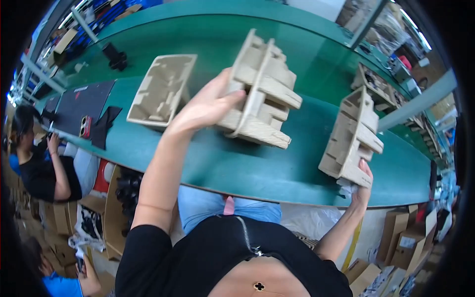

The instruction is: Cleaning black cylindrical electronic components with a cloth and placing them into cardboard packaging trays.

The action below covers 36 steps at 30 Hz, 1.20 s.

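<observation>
My left hand (pixel 208 103) is closed on the near-left side of a beige moulded-pulp tray (pixel 269 91), its thumb over the rim. This tray is tilted above the green table, and a second rim suggests two trays pressed together. At the right, my right hand (pixel 364 178) grips the lower corner of another pulp tray (pixel 341 133), standing tilted near the table's front edge. A crumpled whitish scrap (pixel 347 187) shows beside those fingers, some of which are hidden. Left of my left hand, a third pulp tray (pixel 154 99) rests with its hollow side showing.
The green table (pixel 217 173) spans the view. Black parts (pixel 115 57) stand at its far left, near a dark mat (pixel 89 106). More pulp trays with parts (pixel 376 89) lie far right by a metal post (pixel 420 106). A co-worker (pixel 47 158) sits at left; cardboard boxes (pixel 403 237) stand lower right.
</observation>
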Available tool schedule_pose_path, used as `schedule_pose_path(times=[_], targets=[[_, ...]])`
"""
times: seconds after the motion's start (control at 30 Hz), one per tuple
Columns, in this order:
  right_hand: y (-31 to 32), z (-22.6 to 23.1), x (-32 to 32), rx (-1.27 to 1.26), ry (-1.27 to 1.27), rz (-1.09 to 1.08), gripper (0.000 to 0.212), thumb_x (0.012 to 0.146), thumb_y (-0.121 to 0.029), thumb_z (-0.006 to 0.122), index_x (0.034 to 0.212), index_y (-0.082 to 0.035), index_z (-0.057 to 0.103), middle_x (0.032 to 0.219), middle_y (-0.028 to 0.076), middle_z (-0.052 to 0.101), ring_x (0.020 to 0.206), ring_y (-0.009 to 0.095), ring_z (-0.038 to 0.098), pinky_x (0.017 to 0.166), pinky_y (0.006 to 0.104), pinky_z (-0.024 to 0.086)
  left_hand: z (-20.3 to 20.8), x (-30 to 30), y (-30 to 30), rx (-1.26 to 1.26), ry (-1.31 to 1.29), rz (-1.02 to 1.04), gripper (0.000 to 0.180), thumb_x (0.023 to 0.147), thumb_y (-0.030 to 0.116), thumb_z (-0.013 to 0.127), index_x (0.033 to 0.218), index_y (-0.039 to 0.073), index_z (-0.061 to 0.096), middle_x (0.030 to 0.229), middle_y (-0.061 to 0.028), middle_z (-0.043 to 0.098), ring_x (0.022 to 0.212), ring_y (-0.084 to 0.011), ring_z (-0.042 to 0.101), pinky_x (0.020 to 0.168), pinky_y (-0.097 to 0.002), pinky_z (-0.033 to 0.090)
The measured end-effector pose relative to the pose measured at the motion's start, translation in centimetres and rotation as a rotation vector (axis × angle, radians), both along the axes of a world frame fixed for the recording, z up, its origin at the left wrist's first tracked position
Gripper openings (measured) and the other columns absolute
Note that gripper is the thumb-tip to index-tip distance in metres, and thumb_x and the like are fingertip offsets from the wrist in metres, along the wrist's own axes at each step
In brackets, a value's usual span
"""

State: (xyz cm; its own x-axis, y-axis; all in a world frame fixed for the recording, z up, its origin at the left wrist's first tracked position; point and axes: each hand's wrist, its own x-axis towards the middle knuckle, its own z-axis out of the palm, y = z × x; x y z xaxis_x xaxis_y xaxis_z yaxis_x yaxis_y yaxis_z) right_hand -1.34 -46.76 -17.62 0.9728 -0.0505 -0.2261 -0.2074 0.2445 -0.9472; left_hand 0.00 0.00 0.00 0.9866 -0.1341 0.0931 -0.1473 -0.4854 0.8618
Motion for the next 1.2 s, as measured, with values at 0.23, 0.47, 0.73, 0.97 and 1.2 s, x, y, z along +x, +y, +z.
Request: schedule_pose_path(times=[0.23, 0.47, 0.73, 0.97, 1.2], targets=[[-3.7, -0.7, 5.3, 0.58, 0.139, -0.46, 0.043, 0.092, -0.029, 0.054, 0.128, -0.006, 0.05, 0.121, 0.012, 0.058, 0.105, 0.027, 0.058, 0.085, 0.0427, 0.051, -3.5, 0.9, -1.5, -0.158, -0.037, 0.008, 0.056, 0.087, 0.01, 0.057, 0.137, -0.004, 0.034, 0.13, -0.0199, 0.049, 0.122, -0.0263, 0.046, 0.106, -0.0339, 0.033], [-8.2, -2.1, 1.6, -0.181, 0.065, -0.305, 0.028, 0.092, -0.02, 0.051, 0.113, -0.003, 0.059, 0.1, 0.01, 0.063, 0.078, 0.021, 0.059, 0.064, 0.0314, 0.052, -4.7, 2.0, -2.1, -0.177, 0.112, 0.056, 0.07, 0.084, 0.008, 0.055, 0.143, -0.003, 0.021, 0.138, -0.0238, 0.041, 0.129, -0.0318, 0.04, 0.108, -0.0337, 0.03], [13.5, 12.7, -5.9, -0.94, -0.882, -0.351, 0.034, 0.094, -0.011, 0.05, 0.126, 0.002, 0.051, 0.112, 0.01, 0.056, 0.098, 0.016, 0.055, 0.085, 0.0261, 0.045, -4.7, 3.9, -2.7, -0.215, 0.172, -0.098, 0.071, 0.085, 0.008, 0.055, 0.144, -0.003, 0.018, 0.139, -0.0245, 0.039, 0.132, -0.0306, 0.037, 0.11, -0.0343, 0.028], [20.0, 9.3, 1.2, -0.492, -0.429, -0.102, 0.044, 0.093, -0.027, 0.058, 0.126, 0.001, 0.051, 0.117, 0.012, 0.054, 0.098, 0.015, 0.055, 0.083, 0.0236, 0.042, -2.8, -0.7, -1.1, -0.454, -0.116, -0.16, 0.068, 0.087, 0.008, 0.056, 0.143, -0.005, 0.02, 0.137, -0.0192, 0.04, 0.13, -0.0254, 0.037, 0.11, -0.0347, 0.027], [18.3, 7.9, 2.8, -0.561, -0.192, 0.212, 0.039, 0.094, -0.031, 0.055, 0.114, 0.003, 0.057, 0.101, 0.01, 0.062, 0.092, 0.016, 0.057, 0.083, 0.0321, 0.045, -0.2, -3.8, -0.3, -0.475, -0.368, -0.157, 0.064, 0.089, 0.013, 0.057, 0.141, -0.005, 0.025, 0.132, -0.0158, 0.043, 0.125, -0.0243, 0.04, 0.108, -0.034, 0.028]])
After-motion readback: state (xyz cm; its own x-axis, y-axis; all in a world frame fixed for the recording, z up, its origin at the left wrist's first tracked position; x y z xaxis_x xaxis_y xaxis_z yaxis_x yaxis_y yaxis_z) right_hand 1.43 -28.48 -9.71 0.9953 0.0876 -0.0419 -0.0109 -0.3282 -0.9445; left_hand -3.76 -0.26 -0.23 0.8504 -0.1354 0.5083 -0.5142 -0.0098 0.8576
